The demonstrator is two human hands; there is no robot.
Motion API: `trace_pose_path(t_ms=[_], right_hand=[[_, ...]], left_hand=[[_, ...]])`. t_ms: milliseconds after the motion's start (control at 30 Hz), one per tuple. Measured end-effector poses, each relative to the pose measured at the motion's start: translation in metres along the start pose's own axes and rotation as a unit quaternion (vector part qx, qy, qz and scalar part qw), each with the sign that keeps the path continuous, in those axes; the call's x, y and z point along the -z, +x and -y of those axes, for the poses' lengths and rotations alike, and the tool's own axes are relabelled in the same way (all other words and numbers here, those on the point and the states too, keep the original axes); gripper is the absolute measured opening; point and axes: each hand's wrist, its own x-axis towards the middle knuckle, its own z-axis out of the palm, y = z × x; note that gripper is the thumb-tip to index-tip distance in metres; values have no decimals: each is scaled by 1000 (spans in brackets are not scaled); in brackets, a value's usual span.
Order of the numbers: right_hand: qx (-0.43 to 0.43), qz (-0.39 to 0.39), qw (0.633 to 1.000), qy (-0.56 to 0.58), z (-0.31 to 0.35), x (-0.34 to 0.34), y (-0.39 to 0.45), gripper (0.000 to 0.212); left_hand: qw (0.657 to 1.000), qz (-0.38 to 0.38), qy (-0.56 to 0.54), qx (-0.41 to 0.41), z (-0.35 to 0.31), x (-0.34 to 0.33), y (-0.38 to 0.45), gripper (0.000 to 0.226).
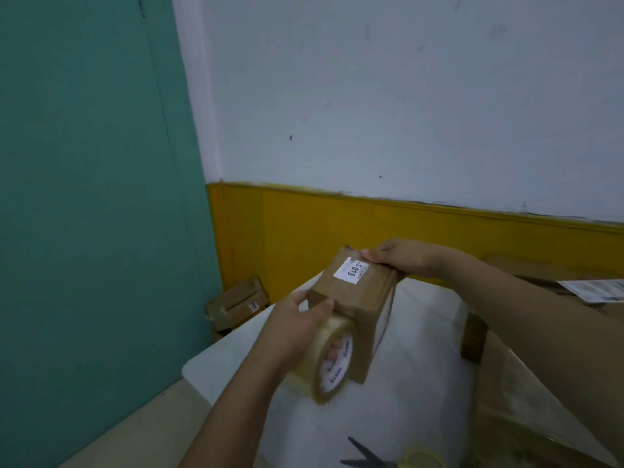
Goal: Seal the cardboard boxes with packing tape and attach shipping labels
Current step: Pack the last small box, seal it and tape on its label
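1. Cardboard box point(351, 298) was held above the tabletop point(422, 349), label point(351, 270) already attached.
2. Right hand point(405, 260) pinched its far edge; left hand point(297, 325) fingers clamped the tape roll point(332, 359).
3. Taping looked unfinished (other boxes remained).

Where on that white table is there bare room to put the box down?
Bare white table lies under the box, and beside the left forearm. The near edge is crowded by scissors and a spare tape roll; cardboard fills the right.
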Motion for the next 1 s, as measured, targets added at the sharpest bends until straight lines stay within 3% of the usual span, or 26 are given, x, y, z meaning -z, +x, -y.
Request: trace_pose_path(t_ms=[100, 200, 267, 367, 467, 600, 767, 1000], right_hand=[[9, -53, 992, -113, -2, -18, 5, 38], [95, -151, 952, -248, 15, -33, -3, 40], [132, -104, 953, -253, 25, -45, -15, 50], [69, -4, 946, -316, 28, -64, -29, 97], [38, 17, 954, -298, 27, -60, -35, 111], [84, 31, 945, -316, 26, -56, -26, 95], [172, -27, 919, -353, 43, -66, -13, 48], [190, -52, 895, -401, 46, -79, -1, 45]], left_hand=[[998, 17, -54, -11, -12, 10, 1, 34], [999, 9, -40, -16, -17, 8, -3, 34], [999, 7, -16, -28, -16, 8, -5, 36], [997, 32, -35, -59, -15, 9, -17, 45], [993, 46, -57, -95, -3, 6, -22, 61], [995, 67, -27, -65, 26, 1, -11, 65], [996, 34, 64, 47, 49, -6, 2, 85], [996, 13, 75, 45, 54, -6, 18, 77]])
